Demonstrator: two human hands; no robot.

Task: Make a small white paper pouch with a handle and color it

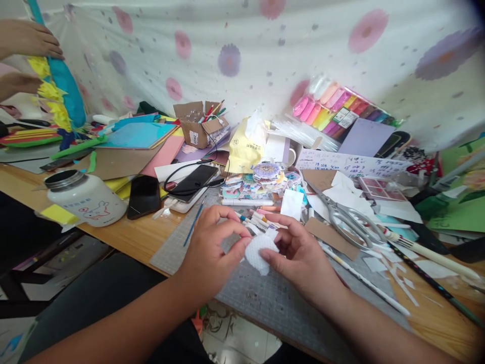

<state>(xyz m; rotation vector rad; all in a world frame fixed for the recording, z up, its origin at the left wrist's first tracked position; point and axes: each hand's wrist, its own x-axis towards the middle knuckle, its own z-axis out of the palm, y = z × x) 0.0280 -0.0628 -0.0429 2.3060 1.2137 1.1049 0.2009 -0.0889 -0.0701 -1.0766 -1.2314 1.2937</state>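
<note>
A small white textured piece [259, 255], like a quilted pad or sheet of paper, is held up over the grey cutting mat [235, 288]. My right hand [297, 250] grips it between thumb and fingers. At its left edge, my left hand [215, 245] has thumb and forefinger pinched together, touching the piece. Just behind the hands lie several markers [257, 220] and a white paper square [291, 203]. A stack of cut-out paper stickers [257, 184] sits beyond them.
Scissors [346, 220] and long brushes lie at right among paper scraps. At left stand a white jar [85, 197] and phones [144, 196]. A cardboard box [200, 124] holds pencils. Another person's hands [32, 40] hold a blue and yellow object [64, 91] at far left.
</note>
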